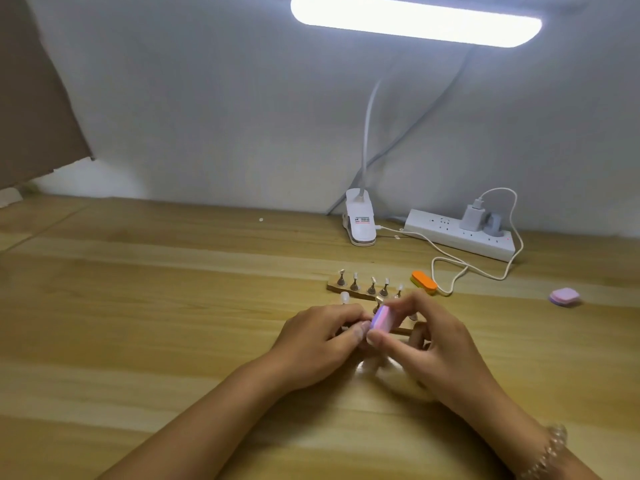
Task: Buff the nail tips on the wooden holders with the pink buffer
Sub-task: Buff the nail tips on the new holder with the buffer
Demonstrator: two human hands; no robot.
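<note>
Right hand (440, 344) pinching pink buffer (382, 318), left hand (318, 337) curled beside it, grip unclear, over near wooden holder (403, 330), second holder (334, 286) of nail tips (372, 280) behind, on bench (173, 306)

near holder (404, 330) mostly hidden, lamp (415, 20) cropped, bracelet (553, 448) blurred

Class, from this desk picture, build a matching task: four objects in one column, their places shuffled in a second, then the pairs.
1. pink rectangular buffer block
2. orange oval foam buffer
3. lilac foam pad
4. white power strip

A. by the back wall
B. alone, far right on the wooden table
C. in the right hand
D. by the far wooden holder's right end

Pairs: 1-C, 2-D, 3-B, 4-A
</note>
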